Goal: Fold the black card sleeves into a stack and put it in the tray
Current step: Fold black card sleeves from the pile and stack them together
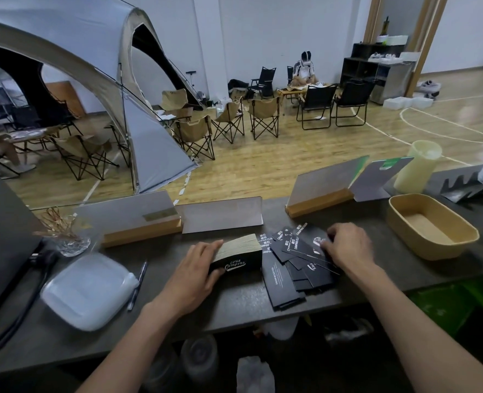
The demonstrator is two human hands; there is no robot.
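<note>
A thick stack of black card sleeves (241,255) with tan edges stands on the dark counter, white lettering on its front. My left hand (197,270) grips the stack's left side. To the right lie several loose black card sleeves (294,268), fanned out and overlapping. My right hand (346,245) rests on the top of that spread, fingers curled onto one sleeve. The tan oval tray (399,222) sits at the far right of the counter, nothing in it.
Wooden-based sign holders (141,219) line the counter's far edge. A clear plastic lid (90,290) and a pen (138,285) lie at left, beside a glass vase (73,245). A pale cylinder (417,168) stands behind the tray. Beyond are a tent and folding chairs.
</note>
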